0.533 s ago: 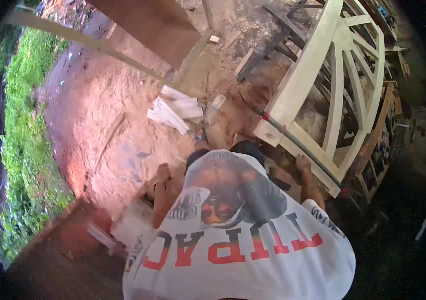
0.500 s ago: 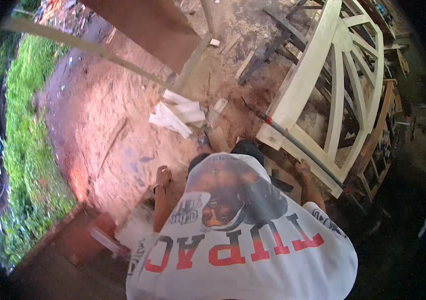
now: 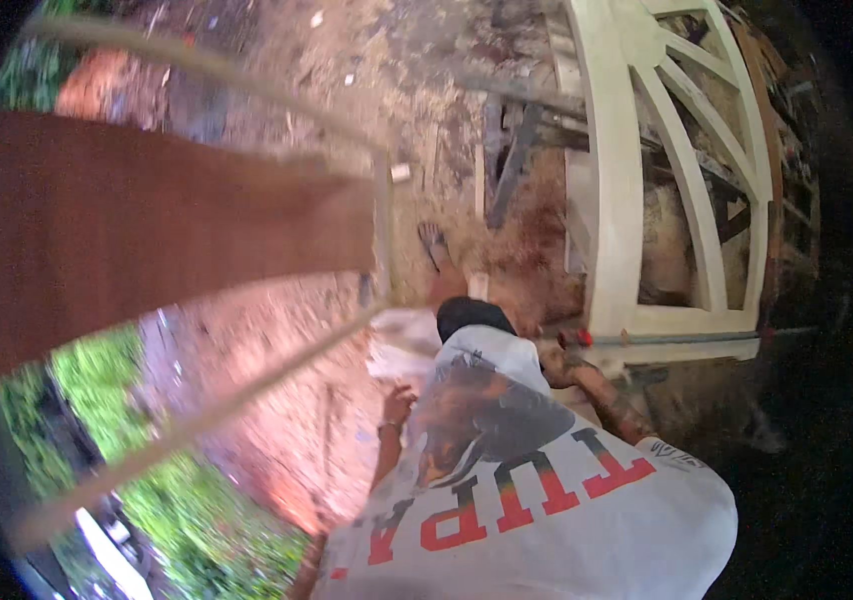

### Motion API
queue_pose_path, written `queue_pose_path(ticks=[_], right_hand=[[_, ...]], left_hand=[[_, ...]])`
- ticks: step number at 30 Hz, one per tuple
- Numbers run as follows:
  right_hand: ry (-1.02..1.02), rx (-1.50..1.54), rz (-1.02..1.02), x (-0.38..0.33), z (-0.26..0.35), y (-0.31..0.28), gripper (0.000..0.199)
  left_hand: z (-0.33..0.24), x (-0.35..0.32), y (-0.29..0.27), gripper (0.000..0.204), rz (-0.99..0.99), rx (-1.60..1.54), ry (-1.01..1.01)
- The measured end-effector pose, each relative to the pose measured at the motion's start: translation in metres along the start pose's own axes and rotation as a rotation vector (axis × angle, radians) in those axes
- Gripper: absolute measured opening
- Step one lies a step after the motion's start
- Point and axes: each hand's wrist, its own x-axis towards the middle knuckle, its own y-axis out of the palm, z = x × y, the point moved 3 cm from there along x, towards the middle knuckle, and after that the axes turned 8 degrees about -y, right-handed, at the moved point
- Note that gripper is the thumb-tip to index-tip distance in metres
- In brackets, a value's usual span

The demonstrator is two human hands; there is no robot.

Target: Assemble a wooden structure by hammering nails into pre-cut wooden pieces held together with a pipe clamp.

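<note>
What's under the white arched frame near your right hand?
Under the white arched frame: dark trestle pieces and reddish dirt. The right hand sits by its lower rail; anything beneath the rails is hidden.

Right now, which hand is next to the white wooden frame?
The right hand, at the bottom corner of the white frame by the red-ended clamp bar. The left hand hangs apart, over reddish dirt.

White T-shirt (image 3: pixel 587 520) with red lettering, cream-white wooden frame (image 3: pixel 615 200), reddish-brown board (image 3: pixel 147 230), green grass (image 3: pixel 187 510)
</note>
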Motion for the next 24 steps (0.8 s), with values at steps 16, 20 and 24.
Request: queue_pose_path(ticks=[16, 20, 24], right_hand=[[-0.216, -0.265, -0.618, 0.495, 0.241, -0.243, 0.029], [-0.177, -0.161, -0.831, 0.597, 0.197, -0.312, 0.028], [0.036, -0.036, -0.984, 0.650, 0.209, -0.375, 0.021]], left_hand=[[-0.512, 0.464, -0.305, 0.023, 0.001, 0.035, -0.039], [-0.588, 0.613, -0.284, 0.020, -0.025, 0.435, 0.296], [-0.666, 0.821, -0.331, 0.022, 0.122, 1.154, 0.463]])
